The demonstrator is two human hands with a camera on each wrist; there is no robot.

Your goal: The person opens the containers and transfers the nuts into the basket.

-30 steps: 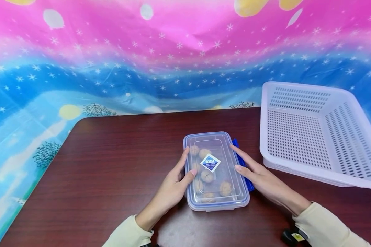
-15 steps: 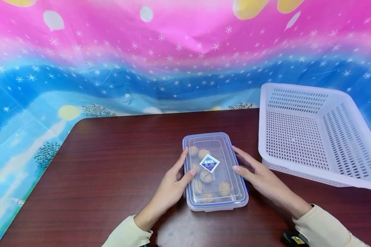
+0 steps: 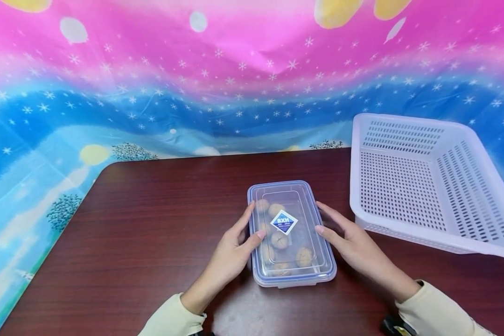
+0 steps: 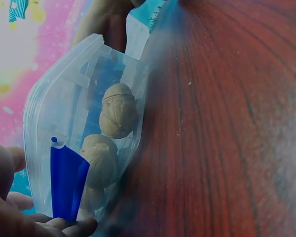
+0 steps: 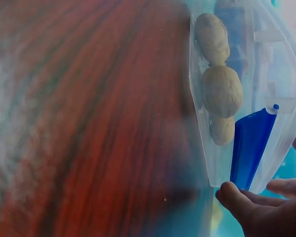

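A clear plastic food container (image 3: 287, 254) with a blue-edged lid and a diamond-shaped BXH label (image 3: 283, 222) sits on the dark wooden table. Several walnuts (image 3: 304, 256) show through it. My left hand (image 3: 231, 252) holds its left side, thumb on the lid's edge and fingers down at the blue side latch (image 4: 66, 185). On the opposite side my right hand (image 3: 354, 242) holds it likewise, thumb on the lid rim. In the right wrist view, fingertips (image 5: 232, 192) meet the lower end of another blue latch (image 5: 251, 148), which hangs down along the wall.
A white perforated plastic basket (image 3: 354, 186) stands at the right, close beyond my right hand. Dark table surface (image 3: 151, 224) stretches to the left. A pink and blue snowflake-patterned cloth (image 3: 218, 93) hangs along the table's back edge.
The right-side blue latch, sticking out beside the container a second ago, has folded down against it. My right fingers have moved down with it; the left hand has hardly moved.
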